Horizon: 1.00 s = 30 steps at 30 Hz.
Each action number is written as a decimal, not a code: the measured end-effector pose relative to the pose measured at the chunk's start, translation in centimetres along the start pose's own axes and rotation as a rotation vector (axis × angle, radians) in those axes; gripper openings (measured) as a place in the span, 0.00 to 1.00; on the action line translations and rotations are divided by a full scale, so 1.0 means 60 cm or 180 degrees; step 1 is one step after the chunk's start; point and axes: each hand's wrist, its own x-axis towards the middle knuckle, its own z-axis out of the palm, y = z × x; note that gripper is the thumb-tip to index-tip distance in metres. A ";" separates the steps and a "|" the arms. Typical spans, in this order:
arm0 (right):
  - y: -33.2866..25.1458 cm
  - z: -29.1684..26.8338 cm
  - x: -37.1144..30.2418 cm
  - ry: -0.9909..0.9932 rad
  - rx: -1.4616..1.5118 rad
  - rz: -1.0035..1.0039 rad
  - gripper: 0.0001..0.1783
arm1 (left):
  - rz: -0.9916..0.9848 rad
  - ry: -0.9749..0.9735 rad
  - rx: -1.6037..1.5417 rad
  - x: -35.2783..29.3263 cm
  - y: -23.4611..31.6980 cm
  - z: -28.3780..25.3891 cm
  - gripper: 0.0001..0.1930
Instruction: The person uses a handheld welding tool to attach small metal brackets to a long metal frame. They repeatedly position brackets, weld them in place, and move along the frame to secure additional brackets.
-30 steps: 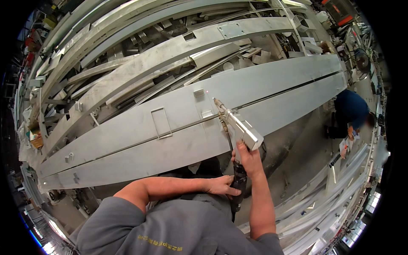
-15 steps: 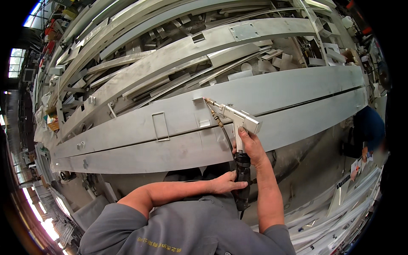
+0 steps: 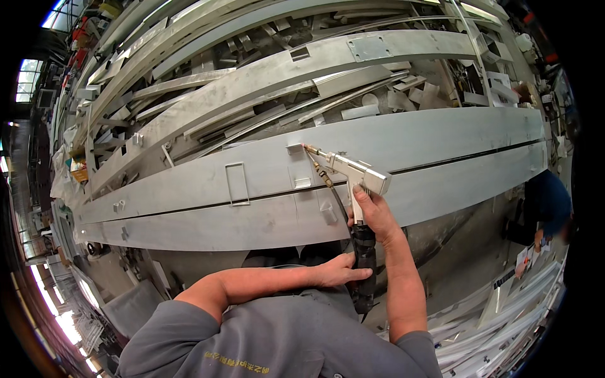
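Note:
My right hand (image 3: 376, 217) is closed around the grip of a silver pistol-shaped welding gun (image 3: 362, 173) with a brass-coloured nozzle. The nozzle tip is at the right end of a small metal angle bracket (image 3: 295, 149) on a long grey metal panel (image 3: 454, 135); whether it touches, I cannot tell. Below the grip, my left hand (image 3: 345, 269) wraps around the gun's thick black cable (image 3: 363, 249). A thin hose with brass fittings (image 3: 322, 174) runs beside the nozzle. Nearer me lie another bracket (image 3: 302, 183) and a small angled piece (image 3: 328, 213).
A second long panel (image 3: 441, 189) lies alongside, divided by a dark gap. A rectangular metal frame (image 3: 237, 184) rests across it. Beyond are a long beam (image 3: 328, 60) and piled metal offcuts (image 3: 265, 120). At right, a person in dark blue (image 3: 547, 198) is bent low.
The view has shifted slightly, so the panels' right end appears lower. The nozzle stays at the bracket, and both hands keep their hold.

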 end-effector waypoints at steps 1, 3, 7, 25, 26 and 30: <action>-0.001 0.000 0.000 0.0008 0.0010 0.0008 0.30 | -0.0030 -0.0013 0.0021 0.002 -0.001 -0.001 0.17; 0.000 -0.003 0.002 -0.0011 0.0015 0.0017 0.30 | -0.0093 -0.0044 0.0061 0.004 -0.002 -0.001 0.18; -0.001 -0.002 0.003 -0.0022 -0.0003 -0.0006 0.31 | -0.0091 -0.0015 -0.0138 0.002 0.000 0.003 0.18; 0.004 0.000 -0.013 -0.0027 -0.0085 0.0006 0.29 | -0.0040 0.0003 -0.0174 -0.004 -0.008 0.013 0.19; 0.007 -0.001 -0.014 -0.0002 -0.0094 -0.0032 0.28 | -0.0046 0.0004 -0.0200 -0.005 -0.008 0.014 0.20; 0.026 -0.007 -0.041 0.0085 0.0038 0.0085 0.25 | -0.0103 -0.0320 -0.0121 -0.017 -0.003 0.025 0.22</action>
